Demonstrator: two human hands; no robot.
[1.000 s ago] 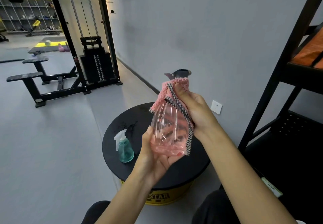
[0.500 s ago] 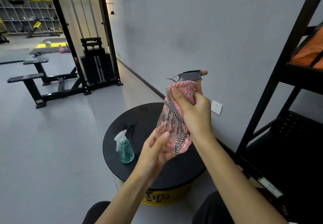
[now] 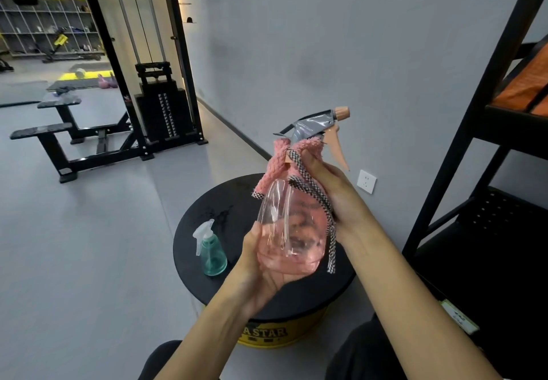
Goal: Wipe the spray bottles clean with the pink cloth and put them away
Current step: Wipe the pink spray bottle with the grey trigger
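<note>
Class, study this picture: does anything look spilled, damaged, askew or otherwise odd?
Nothing stands out. The left hand cups the pink spray bottle, tilted for wiping, with the right hand pressing the pink cloth around its neck. The teal spray bottle stands upright on the black round table.

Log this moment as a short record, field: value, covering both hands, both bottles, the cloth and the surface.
left hand: cups the base of the pink bottle from below
right hand: presses the pink cloth against the bottle's neck and far side
pink bottle: clear pink, held upright above the table, grey sprayer head with peach trigger
pink cloth: wrapped around the neck, checkered trim hanging down
teal bottle: standing upright on the table, untouched
round black table: yellow base
</note>
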